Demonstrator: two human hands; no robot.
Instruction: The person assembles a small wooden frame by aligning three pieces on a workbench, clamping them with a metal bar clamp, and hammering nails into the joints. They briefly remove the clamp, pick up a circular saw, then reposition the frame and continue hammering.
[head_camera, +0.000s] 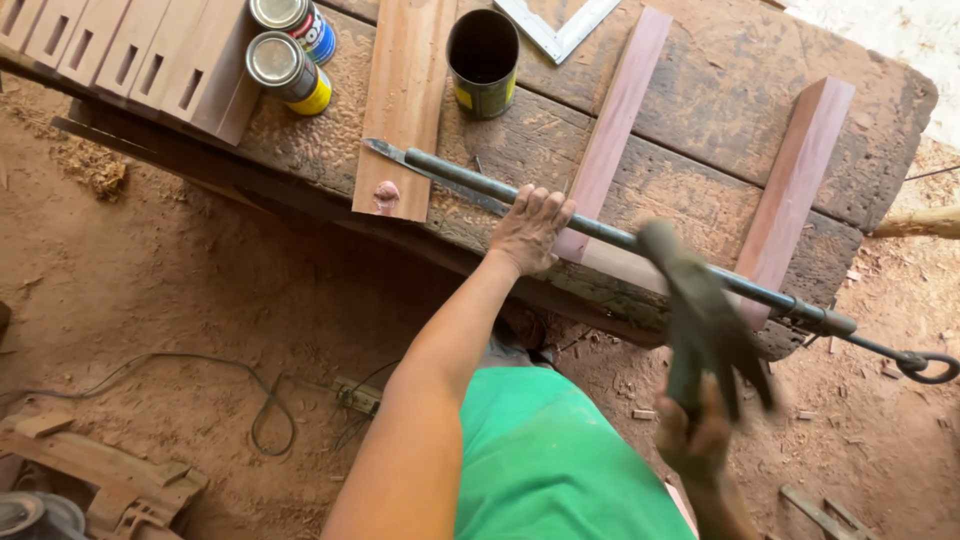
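My left hand (528, 228) rests flat on a long dark metal bar clamp (470, 182) that lies across two reddish wooden pieces (612, 130) (795, 180) on a worn dark workbench (700, 90). My right hand (692, 440) grips the handle of a hammer (700, 318), which is blurred in motion just above the clamp bar between the two reddish pieces. The clamp's crank handle (925, 365) sticks out past the bench's right end.
A light wooden board (405, 100) with a blob of glue lies left of the clamp. An open dark can (483, 62), two closed tins (285, 50), slotted wooden blocks (130, 50) and a metal square (555, 25) sit on the bench. A cable (260, 400) and scraps lie on the dirt floor.
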